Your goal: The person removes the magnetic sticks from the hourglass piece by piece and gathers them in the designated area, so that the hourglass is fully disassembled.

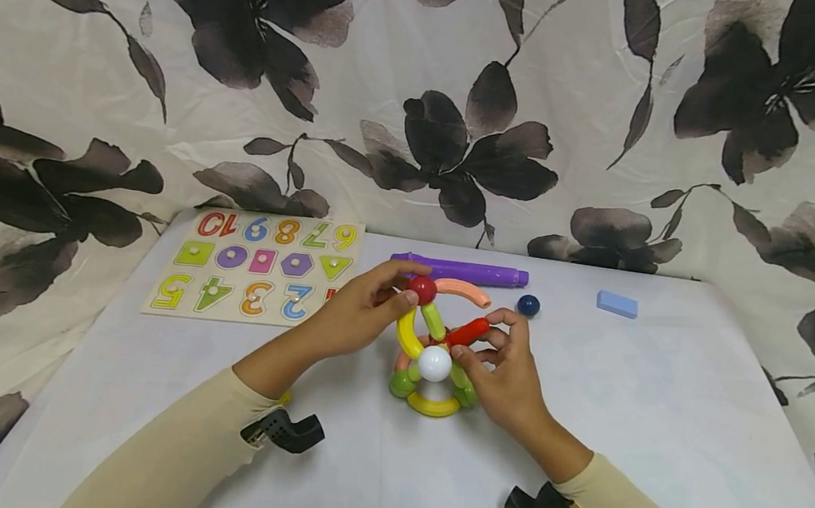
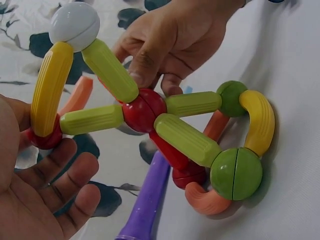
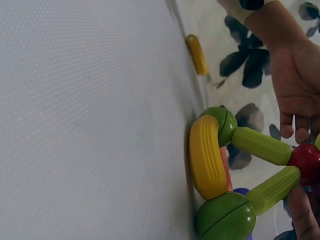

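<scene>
A magnetic ball-and-stick construction stands on the table between both hands. My left hand (image 1: 359, 311) pinches the red ball (image 1: 422, 290) at its upper left, where a yellow curved stick (image 2: 52, 90) and a light green stick (image 2: 92, 120) meet. My right hand (image 1: 514, 379) grips a red stick (image 1: 470, 331) on the other side between thumb and fingers. A white ball (image 1: 434, 363) faces me. In the left wrist view, several light green sticks meet at a central red ball (image 2: 145, 110). Two green balls joined by a yellow curved stick (image 3: 206, 157) form the base.
A board of numbers and shapes (image 1: 163, 276) lies at the back left. Behind the construction is a purple tube (image 1: 481, 274). A dark blue ball (image 1: 528, 305) and a light blue block (image 1: 616, 304) sit to the right. Another yellow stick (image 3: 197, 54) lies near the left forearm.
</scene>
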{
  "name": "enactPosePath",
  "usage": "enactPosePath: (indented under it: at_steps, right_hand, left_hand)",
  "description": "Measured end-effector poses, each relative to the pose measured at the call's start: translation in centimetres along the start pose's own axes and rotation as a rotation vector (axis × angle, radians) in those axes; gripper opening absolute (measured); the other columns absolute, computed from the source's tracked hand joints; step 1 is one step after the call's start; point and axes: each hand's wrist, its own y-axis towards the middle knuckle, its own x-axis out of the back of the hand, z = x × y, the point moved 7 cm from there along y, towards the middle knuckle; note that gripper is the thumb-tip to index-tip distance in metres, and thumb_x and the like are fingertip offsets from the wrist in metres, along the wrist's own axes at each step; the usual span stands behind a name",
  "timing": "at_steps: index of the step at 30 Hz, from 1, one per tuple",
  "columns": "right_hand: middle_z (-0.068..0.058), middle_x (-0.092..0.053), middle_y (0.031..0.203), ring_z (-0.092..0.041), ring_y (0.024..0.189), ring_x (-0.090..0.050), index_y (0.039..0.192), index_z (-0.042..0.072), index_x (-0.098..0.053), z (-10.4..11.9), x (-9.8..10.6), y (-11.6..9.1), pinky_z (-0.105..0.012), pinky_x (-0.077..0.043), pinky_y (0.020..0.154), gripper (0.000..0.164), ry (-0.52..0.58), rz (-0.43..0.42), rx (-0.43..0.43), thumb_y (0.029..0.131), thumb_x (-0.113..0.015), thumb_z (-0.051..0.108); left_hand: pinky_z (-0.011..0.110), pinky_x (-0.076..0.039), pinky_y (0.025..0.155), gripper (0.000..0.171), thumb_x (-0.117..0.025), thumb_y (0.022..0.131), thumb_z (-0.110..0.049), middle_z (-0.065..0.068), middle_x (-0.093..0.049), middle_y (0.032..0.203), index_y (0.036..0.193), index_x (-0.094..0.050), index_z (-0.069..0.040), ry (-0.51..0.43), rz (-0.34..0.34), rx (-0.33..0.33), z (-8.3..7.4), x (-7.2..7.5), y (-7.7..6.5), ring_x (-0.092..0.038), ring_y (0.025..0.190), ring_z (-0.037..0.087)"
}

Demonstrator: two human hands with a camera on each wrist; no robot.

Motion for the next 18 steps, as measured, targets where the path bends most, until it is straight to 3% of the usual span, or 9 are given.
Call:
enactPosePath:
  at_steps: [11, 18]
  right_hand:
    - [-0.015, -0.074, 0.105, -0.021, 0.076, -0.074, 0.130, 0.007, -0.031, 0.38, 0.15, -0.20, -0.027, -0.060, 0.074, 0.065, -0.083, -0.037, 0.050, 0.088, -0.080, 0.004]
    - [-0.015, -0.073, 0.103, -0.023, 0.079, -0.074, 0.136, 0.006, -0.028, 0.20, 0.54, -0.57, -0.027, -0.060, 0.076, 0.066, -0.052, -0.015, 0.045, 0.091, -0.077, 0.005]
  left_hand:
    - [0.039, -0.055, 0.092, 0.039, -0.056, 0.107, -0.025, 0.007, -0.063, 0.130, 0.145, -0.053, -0.018, -0.013, 0.000, -0.009, -0.13, 0.06, 0.02, -0.065, 0.107, 0.023]
    - [0.039, -0.055, 0.090, 0.039, -0.056, 0.107, -0.025, 0.008, -0.063, 0.129, 0.145, -0.053, -0.018, -0.014, 0.002, -0.010, -0.09, 0.01, 0.02, -0.065, 0.104, 0.023]
